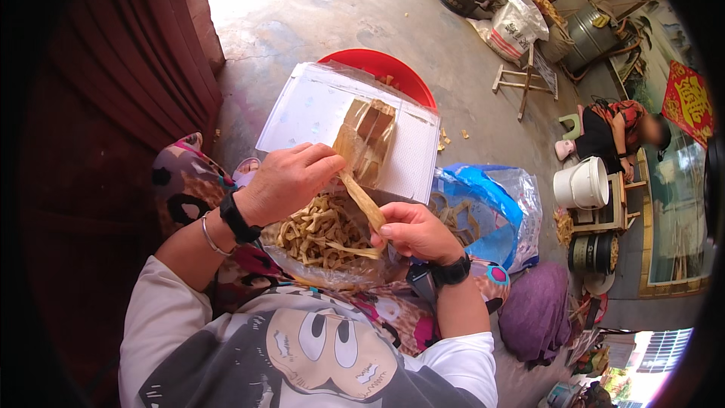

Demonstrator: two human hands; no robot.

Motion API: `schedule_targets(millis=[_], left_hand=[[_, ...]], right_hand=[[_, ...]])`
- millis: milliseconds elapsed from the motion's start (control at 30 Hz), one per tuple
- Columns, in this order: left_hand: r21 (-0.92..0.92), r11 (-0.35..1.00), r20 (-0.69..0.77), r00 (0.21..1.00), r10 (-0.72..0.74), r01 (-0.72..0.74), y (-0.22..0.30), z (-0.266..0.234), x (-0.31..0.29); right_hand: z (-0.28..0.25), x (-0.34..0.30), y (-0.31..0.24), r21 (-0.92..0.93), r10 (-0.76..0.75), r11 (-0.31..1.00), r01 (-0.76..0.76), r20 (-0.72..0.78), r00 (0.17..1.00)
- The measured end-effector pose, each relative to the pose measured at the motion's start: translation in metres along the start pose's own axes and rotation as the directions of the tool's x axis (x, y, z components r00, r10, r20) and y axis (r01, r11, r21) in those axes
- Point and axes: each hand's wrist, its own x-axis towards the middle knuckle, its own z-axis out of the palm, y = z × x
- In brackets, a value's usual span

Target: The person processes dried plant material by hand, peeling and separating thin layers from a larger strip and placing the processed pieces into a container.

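Our left hand (291, 181) pinches the upper end of a tan strip (362, 200); our right hand (414, 230) is clamped on its lower end, above our lap. Beneath, a clear bag (325, 268) holds cut tan pieces (321, 230). Ahead, a white tray (317, 109) over a red basin (393, 72) carries folded strips (370, 136). Rightward, a blue bag (483, 204), then a white bucket (581, 183).
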Motion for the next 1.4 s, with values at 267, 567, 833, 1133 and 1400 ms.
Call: schedule_targets(millis=[267,567,833,1133,1400], left_hand=[[-0.322,0.925,0.446,0.894,-0.040,0.201,0.012,0.035,-0.024],[-0.804,0.115,0.553,0.804,-0.218,0.584,0.018,0.020,-0.002],[-0.376,0.926,0.091,0.996,-0.006,0.040,0.034,0.028,-0.005],[-0.439,0.871,0.330,0.941,-0.072,0.221,0.028,0.034,-0.009],[-0.316,0.935,0.171,0.979,-0.111,0.161,0.019,0.034,-0.006]], right_hand=[[0.007,0.007,0.008,0.367,-0.331,0.871,0.326,-0.050,0.942],[0.022,0.015,0.018,0.009,-0.364,0.928,0.373,-0.197,0.910],[0.013,0.025,0.036,0.471,-0.103,0.868,0.157,-0.139,0.985],[0.030,0.023,0.036,-0.152,-0.291,0.954,0.259,-0.249,0.924],[0.026,0.017,0.032,-0.086,-0.264,0.964,0.254,-0.144,0.954]])
